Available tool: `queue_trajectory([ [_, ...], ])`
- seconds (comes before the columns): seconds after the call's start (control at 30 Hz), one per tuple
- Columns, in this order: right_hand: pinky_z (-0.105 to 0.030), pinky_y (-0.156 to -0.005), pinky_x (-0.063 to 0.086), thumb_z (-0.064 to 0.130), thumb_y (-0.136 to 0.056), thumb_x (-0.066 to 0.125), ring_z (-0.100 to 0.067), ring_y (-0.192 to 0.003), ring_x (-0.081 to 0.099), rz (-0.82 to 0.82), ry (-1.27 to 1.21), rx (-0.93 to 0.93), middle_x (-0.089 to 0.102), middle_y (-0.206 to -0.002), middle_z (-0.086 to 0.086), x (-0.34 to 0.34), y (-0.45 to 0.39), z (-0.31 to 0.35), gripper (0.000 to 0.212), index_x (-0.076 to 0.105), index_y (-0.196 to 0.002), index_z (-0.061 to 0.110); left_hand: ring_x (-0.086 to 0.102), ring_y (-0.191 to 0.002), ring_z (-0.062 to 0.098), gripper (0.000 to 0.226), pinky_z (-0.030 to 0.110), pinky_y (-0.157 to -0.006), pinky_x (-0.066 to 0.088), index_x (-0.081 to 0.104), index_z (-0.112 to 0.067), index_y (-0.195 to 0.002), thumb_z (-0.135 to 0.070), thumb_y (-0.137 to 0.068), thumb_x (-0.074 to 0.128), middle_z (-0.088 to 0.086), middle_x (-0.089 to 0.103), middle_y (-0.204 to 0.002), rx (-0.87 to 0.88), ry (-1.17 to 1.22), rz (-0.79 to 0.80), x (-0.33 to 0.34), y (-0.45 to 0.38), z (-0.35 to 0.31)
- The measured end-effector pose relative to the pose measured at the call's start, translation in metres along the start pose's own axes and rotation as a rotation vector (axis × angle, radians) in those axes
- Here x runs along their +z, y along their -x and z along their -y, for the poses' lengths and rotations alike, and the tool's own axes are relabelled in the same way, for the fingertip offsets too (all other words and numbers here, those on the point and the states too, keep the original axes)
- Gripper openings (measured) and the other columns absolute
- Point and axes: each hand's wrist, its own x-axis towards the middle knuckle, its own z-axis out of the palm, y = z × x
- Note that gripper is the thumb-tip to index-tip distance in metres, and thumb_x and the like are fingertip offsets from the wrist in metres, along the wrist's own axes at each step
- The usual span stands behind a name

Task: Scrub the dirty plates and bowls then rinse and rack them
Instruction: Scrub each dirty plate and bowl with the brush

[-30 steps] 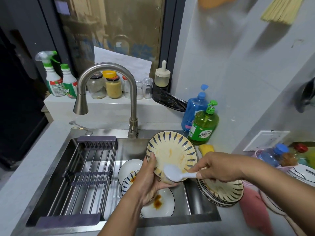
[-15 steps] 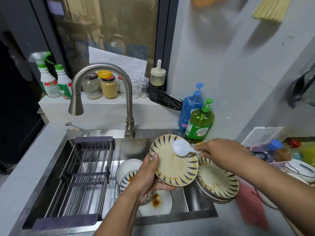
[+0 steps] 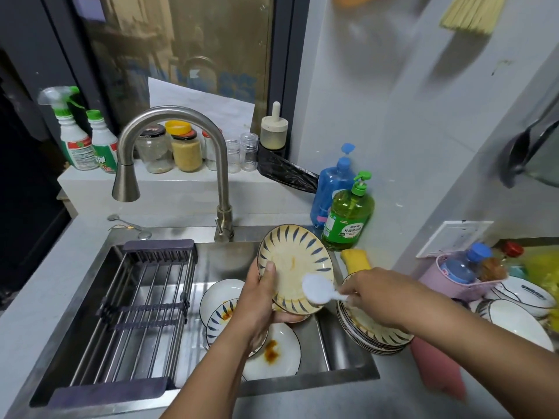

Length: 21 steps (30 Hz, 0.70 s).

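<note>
Mostly, the green soap bottle (image 3: 348, 219) label was too blurred to read. The left hand (image 3: 260, 300) gripped the striped plate (image 3: 295, 267), tilted over the sink (image 3: 348, 352); the right hand (image 3: 378, 294) pinched a white brush (image 3: 317, 290) against it.

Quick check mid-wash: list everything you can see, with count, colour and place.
held plate: 1, cream with blue strokes, above sink
scrub brush: 1, white, on held plate
dirty plates: several, white, in sink
plate stack: 1, cream, right counter
drying rack: 1, purple-ended, across sink
faucet: 1, steel
detergent bottle: 1, green
soap bottle: 1, blue
spray bottles: 2, white-green, ledge
jars: several, ledge
left hand: grips held plate
right hand: holds scrub brush
</note>
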Motion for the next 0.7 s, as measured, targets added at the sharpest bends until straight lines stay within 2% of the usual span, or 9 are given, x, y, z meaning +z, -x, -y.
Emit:
queue_trajectory([
  [0.07,-0.031,-0.100,0.045,0.034,-0.104,0.051,-0.021,-0.124,0.055,0.031,-0.106,-0.043,0.058,-0.138,0.004,0.000,0.000,0.003,0.034,0.059,-0.137,0.039,0.068,-0.108,0.030,0.037,0.066,-0.072,0.059,0.046,-0.032,-0.139,-0.046,-0.105,0.046,-0.003,0.056,-0.134,-0.004,0.023,-0.012,0.005,-0.004,0.003],
  [0.17,-0.031,-0.096,0.048,0.036,-0.103,0.052,-0.019,-0.116,0.059,-0.062,-0.259,-0.085,0.064,-0.131,0.004,0.001,-0.001,0.006,0.035,0.059,-0.137,0.043,0.073,-0.102,0.040,0.042,0.066,-0.076,0.059,0.042,-0.031,-0.141,-0.051,-0.104,0.042,0.007,0.059,-0.135,-0.068,0.135,0.000,0.007,-0.007,0.008],
  [0.27,-0.036,-0.091,0.052,0.041,-0.103,0.050,-0.020,-0.106,0.061,-0.195,-0.297,-0.055,0.067,-0.119,0.007,0.008,-0.005,0.008,0.032,0.056,-0.132,0.054,0.072,-0.105,0.040,0.042,0.064,-0.075,0.059,0.044,-0.032,-0.140,-0.053,-0.103,0.042,0.008,0.060,-0.138,-0.081,0.170,0.044,0.013,-0.005,0.012],
  [0.4,-0.035,-0.081,0.052,0.042,-0.103,0.046,-0.022,-0.098,0.063,-0.272,-0.264,0.057,0.068,-0.115,0.006,0.003,-0.021,-0.014,0.031,0.056,-0.130,0.055,0.069,-0.114,0.038,0.042,0.064,-0.073,0.059,0.048,-0.034,-0.137,-0.055,-0.101,0.046,0.004,0.062,-0.137,-0.110,0.178,0.048,0.015,-0.003,0.018],
  [0.43,-0.031,-0.077,0.052,0.041,-0.103,0.048,-0.019,-0.093,0.063,-0.277,-0.322,0.061,0.069,-0.111,0.007,0.001,-0.023,-0.020,0.031,0.058,-0.129,0.054,0.069,-0.113,0.039,0.043,0.064,-0.073,0.059,0.048,-0.034,-0.137,-0.056,-0.100,0.045,0.005,0.062,-0.136,-0.124,0.175,0.045,0.014,-0.005,0.018],
  [0.5,-0.019,-0.061,0.044,0.036,-0.103,0.053,-0.006,-0.071,0.059,-0.276,-0.544,0.033,0.067,-0.083,0.014,-0.004,-0.024,-0.026,0.029,0.064,-0.128,0.046,0.072,-0.107,0.040,0.046,0.063,-0.071,0.059,0.046,-0.033,-0.139,-0.059,-0.100,0.042,0.008,0.064,-0.136,-0.151,0.153,0.039,0.015,-0.010,0.014],
  [0.57,-0.017,-0.047,0.036,0.031,-0.103,0.055,-0.005,-0.051,0.052,-0.286,-0.786,0.020,0.061,-0.063,0.013,-0.009,-0.022,-0.031,0.026,0.067,-0.125,0.039,0.075,-0.097,0.039,0.047,0.061,-0.067,0.060,0.047,-0.030,-0.136,-0.061,-0.102,0.037,0.010,0.067,-0.129,-0.167,0.089,0.028,0.023,-0.013,0.008],
  [0.63,-0.022,-0.043,0.034,0.030,-0.104,0.054,-0.014,-0.049,0.047,-0.308,-0.968,0.024,0.060,-0.065,0.002,-0.017,-0.019,-0.035,0.027,0.066,-0.127,0.037,0.077,-0.086,0.036,0.045,0.055,-0.061,0.062,0.051,-0.028,-0.129,-0.060,-0.104,0.032,0.010,0.070,-0.120,-0.165,-0.035,-0.016,0.034,-0.018,0.005],
  [0.7,-0.020,-0.038,0.033,0.027,-0.104,0.054,-0.013,-0.046,0.043,-0.342,-1.063,0.032,0.058,-0.065,-0.002,-0.023,-0.016,-0.039,0.028,0.065,-0.129,0.033,0.077,-0.088,0.035,0.047,0.048,-0.061,0.063,0.054,-0.029,-0.129,-0.061,-0.104,0.030,0.009,0.069,-0.120,-0.130,-0.173,-0.065,0.047,-0.026,0.009],
])
